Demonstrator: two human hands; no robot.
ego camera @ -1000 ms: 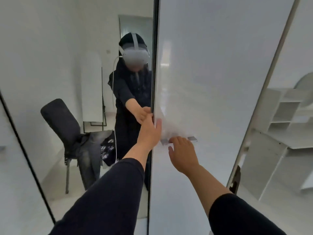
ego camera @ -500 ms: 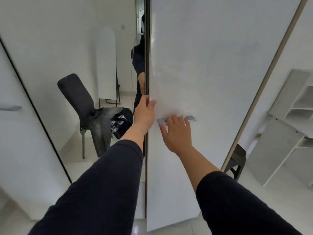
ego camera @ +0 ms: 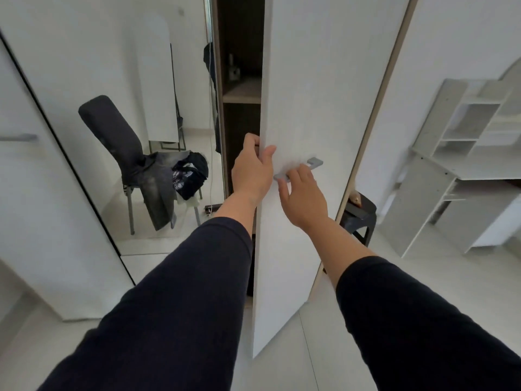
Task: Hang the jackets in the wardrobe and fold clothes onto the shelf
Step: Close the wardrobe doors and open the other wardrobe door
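Observation:
The white wardrobe door (ego camera: 318, 80) stands partly swung out. In the gap behind it a dark interior shows with a wooden shelf (ego camera: 243, 93). My left hand (ego camera: 251, 170) grips the door's left edge, fingers curled round it and thumb on the front. My right hand (ego camera: 301, 193) holds the grey metal handle (ego camera: 311, 165) with its fingers hooked behind the bar. The mirror door (ego camera: 98, 80) on the left reflects a dark chair (ego camera: 112, 131) with a grey jacket (ego camera: 158, 187) and dark clothes (ego camera: 190, 176) draped over its seat.
A white shelving unit (ego camera: 462, 153) stands at the right on the pale tiled floor. A dark stool (ego camera: 361, 215) sits just behind the door's right edge. Another white door with a grey handle (ego camera: 18, 136) is at the far left.
The wardrobe door has swung open towards me, exposing the dark interior and shelf. My left hand's fingers moved round the door's edge. My right hand stayed on the handle.

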